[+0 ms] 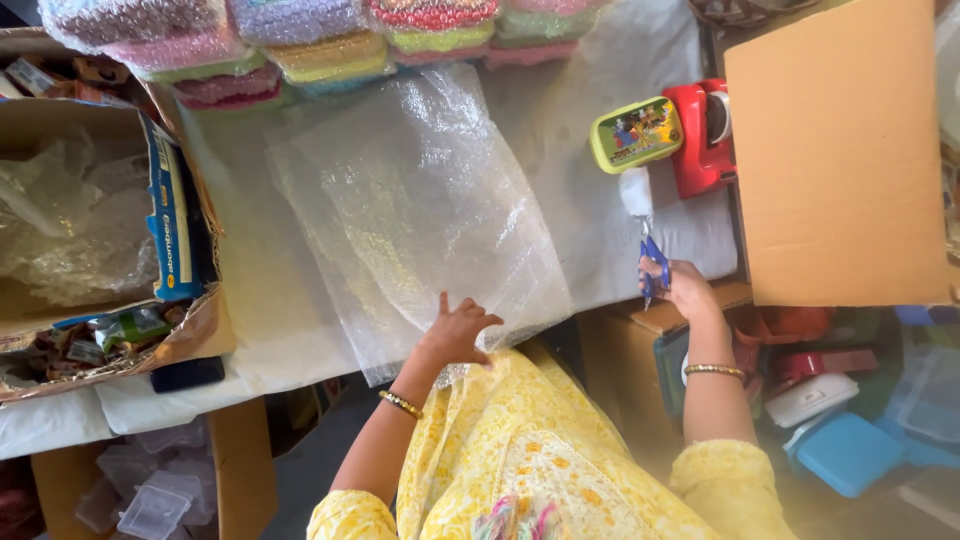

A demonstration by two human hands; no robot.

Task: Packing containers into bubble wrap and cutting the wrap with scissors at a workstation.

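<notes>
A large sheet of clear bubble wrap [420, 200] lies flat on the white-covered table [250, 290]. My left hand [457, 330] presses with spread fingers on the sheet's near edge. My right hand [683, 287] is at the table's right edge, closed on the blue handles of a pair of scissors [650, 262], blades pointing away from me. Just beyond the scissors stand a small white object [635, 190] and a green rectangular lunch box [636, 134] with a colourful picture lid.
A red tape dispenser [703, 135] sits beside a big cardboard box [835, 150] at right. Stacked wrapped colourful containers [300, 45] line the far edge. An open carton [90, 230] with plastic wrap stands left. Plastic boxes [850, 450] lie on the floor at right.
</notes>
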